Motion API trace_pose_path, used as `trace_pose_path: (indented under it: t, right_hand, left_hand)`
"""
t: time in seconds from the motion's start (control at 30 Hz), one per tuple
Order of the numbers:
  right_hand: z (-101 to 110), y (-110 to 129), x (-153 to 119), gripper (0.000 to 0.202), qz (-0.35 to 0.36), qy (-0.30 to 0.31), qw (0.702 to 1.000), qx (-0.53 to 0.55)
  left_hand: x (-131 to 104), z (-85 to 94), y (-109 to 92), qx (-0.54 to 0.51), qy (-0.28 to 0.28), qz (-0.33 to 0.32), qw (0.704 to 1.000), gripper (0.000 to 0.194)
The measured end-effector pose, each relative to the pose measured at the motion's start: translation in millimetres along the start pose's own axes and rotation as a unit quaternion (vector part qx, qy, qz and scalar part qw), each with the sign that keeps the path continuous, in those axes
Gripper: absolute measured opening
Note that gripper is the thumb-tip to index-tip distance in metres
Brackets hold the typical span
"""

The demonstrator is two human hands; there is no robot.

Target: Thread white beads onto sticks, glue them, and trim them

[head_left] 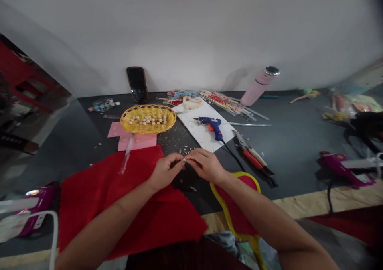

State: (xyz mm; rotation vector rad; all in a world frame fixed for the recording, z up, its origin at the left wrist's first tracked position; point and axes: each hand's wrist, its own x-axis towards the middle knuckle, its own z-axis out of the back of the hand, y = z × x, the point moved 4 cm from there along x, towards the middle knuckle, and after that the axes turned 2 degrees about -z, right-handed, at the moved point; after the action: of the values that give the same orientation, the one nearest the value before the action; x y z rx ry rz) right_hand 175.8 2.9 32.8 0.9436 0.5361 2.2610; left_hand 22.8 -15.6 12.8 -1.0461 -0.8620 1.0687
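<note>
My left hand (168, 170) and my right hand (206, 165) meet over the dark table, their fingertips pinched together on a small pale piece (184, 159). Its exact kind is too small to make out. Just beyond the fingertips lie several loose pale bits (188, 149). To the left, a yellow woven basket (148, 130) holds several small whitish pieces. A blue glue gun (216, 128) rests on a white sheet (194, 128) ahead of my right hand. At the back of that sheet is a pale heart-shaped ring (191, 103). Red cloth (119, 194) spreads under my left forearm.
Red-handled pruning shears (253, 156) lie right of my hands. A phone (137, 84) leans on the wall, and a pink bottle (259, 87) stands near patterned sticks (221, 101). Purple devices (347, 168) sit at both sides. A yellow-edged red fan (239, 202) is under my right forearm.
</note>
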Motion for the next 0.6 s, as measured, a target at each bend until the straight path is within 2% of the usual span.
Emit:
trace_pose_path:
  t: [0.2, 0.6]
  right_hand:
    - [3.0, -1.8, 0.0, 0.017, -0.027, -0.007, 1.0, 0.01]
    - [-2.0, -1.5, 0.4, 0.011, -0.014, 0.018, 1.0, 0.0]
  left_hand:
    - [0.0, -0.2, 1.9, 0.0, -0.004, 0.008, 1.0, 0.016]
    - [0.0, -0.7, 0.7, 0.014, -0.004, 0.003, 1.0, 0.018]
